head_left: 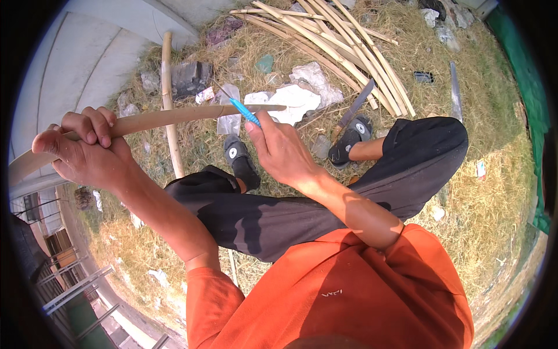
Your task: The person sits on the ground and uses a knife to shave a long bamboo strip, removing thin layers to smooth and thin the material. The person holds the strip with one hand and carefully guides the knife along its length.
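My left hand (pixel 90 142) is closed round a long, pale brown bamboo strip (pixel 180 114). The strip reaches from the far left edge to above the middle of the ground, its end near my right hand. Closed fingers of my right hand (pixel 279 148) grip a thin blue-handled tool (pixel 244 110). Its narrow dark metal part points up and left, crossing just past the strip; I cannot make out the exact kind of tool. Whether the tool touches the strip is unclear.
Split bamboo strips (pixel 343 46) lie piled on dry grass at the far side. A knife (pixel 356 103) rests beside my right shoe, and a long blade (pixel 455 90) lies farther right. A bamboo pole (pixel 168 104) lies near a white wall (pixel 75 64). Plastic scraps (pixel 296 100) are scattered about.
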Available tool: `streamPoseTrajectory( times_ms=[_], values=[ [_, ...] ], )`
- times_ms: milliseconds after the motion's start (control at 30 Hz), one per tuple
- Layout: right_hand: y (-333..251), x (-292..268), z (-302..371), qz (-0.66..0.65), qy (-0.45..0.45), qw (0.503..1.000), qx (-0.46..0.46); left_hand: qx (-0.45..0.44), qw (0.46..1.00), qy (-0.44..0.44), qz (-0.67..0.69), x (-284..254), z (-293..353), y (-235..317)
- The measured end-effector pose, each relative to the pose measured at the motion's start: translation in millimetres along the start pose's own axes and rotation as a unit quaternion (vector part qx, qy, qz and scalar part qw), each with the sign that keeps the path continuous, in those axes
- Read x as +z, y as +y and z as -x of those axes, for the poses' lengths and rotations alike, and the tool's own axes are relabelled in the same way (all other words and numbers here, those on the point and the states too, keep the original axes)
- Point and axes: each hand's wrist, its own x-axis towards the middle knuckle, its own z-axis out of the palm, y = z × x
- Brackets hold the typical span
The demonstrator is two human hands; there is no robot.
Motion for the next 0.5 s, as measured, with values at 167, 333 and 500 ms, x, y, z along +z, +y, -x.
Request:
streamPoseTrajectory(
  times_ms=[167,333,500],
  values=[
    [25,24,14,0.079,-0.028,0.994,0.07,-0.008,0.997,-0.069,0.02,-10,-6,-4],
    [67,27,4,0.088,-0.031,0.992,0.086,-0.017,0.998,-0.057,0.023,-20,-4,-4],
    [134,41,2,0.151,-0.051,0.972,0.173,-0.045,0.996,-0.043,0.071,-14,-8,-2]
  ],
)
